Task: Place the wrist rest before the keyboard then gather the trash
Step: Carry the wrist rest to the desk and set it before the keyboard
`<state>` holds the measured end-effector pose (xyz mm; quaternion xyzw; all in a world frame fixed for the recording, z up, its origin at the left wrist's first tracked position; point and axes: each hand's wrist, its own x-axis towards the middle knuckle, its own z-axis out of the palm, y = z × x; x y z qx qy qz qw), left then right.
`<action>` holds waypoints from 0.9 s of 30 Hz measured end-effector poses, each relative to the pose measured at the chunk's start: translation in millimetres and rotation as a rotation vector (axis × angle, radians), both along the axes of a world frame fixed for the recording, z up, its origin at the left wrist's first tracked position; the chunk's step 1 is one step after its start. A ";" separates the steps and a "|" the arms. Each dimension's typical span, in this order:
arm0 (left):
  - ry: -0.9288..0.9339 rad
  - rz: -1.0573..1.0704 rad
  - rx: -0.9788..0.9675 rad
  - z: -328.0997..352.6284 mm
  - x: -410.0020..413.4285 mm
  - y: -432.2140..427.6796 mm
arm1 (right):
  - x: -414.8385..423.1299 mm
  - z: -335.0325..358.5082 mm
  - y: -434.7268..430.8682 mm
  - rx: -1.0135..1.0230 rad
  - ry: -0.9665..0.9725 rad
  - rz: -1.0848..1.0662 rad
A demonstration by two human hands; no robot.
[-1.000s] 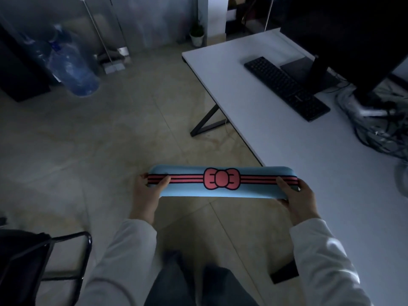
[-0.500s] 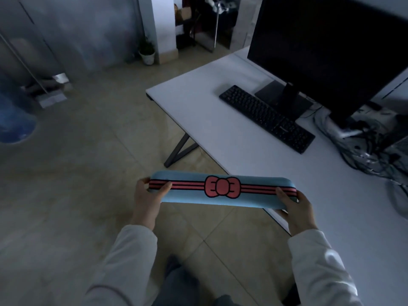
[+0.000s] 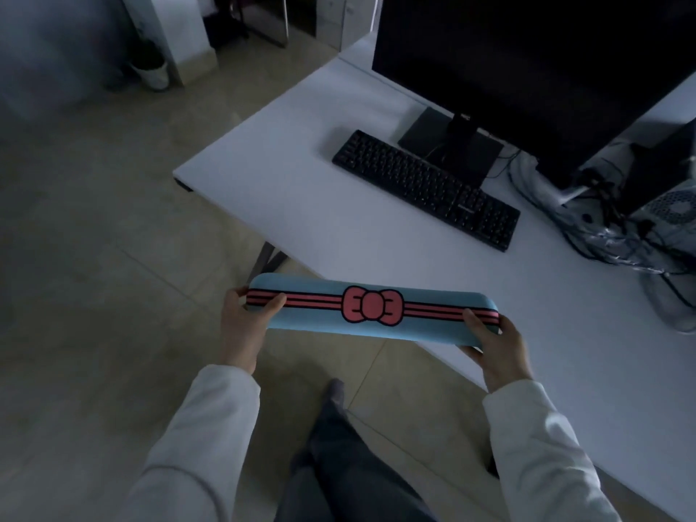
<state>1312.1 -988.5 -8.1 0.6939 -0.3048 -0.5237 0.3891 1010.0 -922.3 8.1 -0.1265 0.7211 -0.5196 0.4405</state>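
- Wrist rest (image 3: 373, 310) – long blue pad, pink stripes and a pink bow at centre, held in the air by both ends, roughly level, right end a bit lower.
- Left hand (image 3: 244, 325) grips the pad's left end: thumb on top across the stripes, fingers curled round the far edge and underneath.
- Right hand (image 3: 497, 348) grips the right end: thumb on top over the stripes, fingers wrapped beneath and closed on the pad.
- Pad hangs over the near edge of the white desk (image 3: 301, 190); left half over the floor (image 3: 94, 258), right half over the desktop. Not touching the desk.
- Keyboard (image 3: 427, 188) – black, lies diagonally on the desk, well apart from the pad, farther in.
- Monitor (image 3: 527, 62) with dark screen just behind the keyboard; its stand base touches or nearly touches the keyboard's far edge – cannot tell which.
- Tangle of cables (image 3: 617, 235) with clear plastic wrapping to the right of the keyboard, beside a computer case (image 3: 674, 209).
- Both sleeves white; a dark trouser leg (image 3: 339, 446) below, between the arms.
- Small potted plant (image 3: 152, 67) on the floor by a pillar, far left – dim and blurred.
- Scene is dark overall.
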 end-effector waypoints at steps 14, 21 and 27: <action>-0.131 -0.303 -0.064 -3.0 -61.8 -149.6 | -34.7 -6.9 -73.3 0.044 -0.072 -0.254; -0.177 -0.489 -0.073 -14.6 -85.1 -204.2 | -23.2 -22.0 -75.8 0.157 -0.096 -0.446; -0.269 -0.706 -0.053 -27.8 -91.8 -257.3 | 7.3 -36.1 -74.5 0.298 -0.093 -0.590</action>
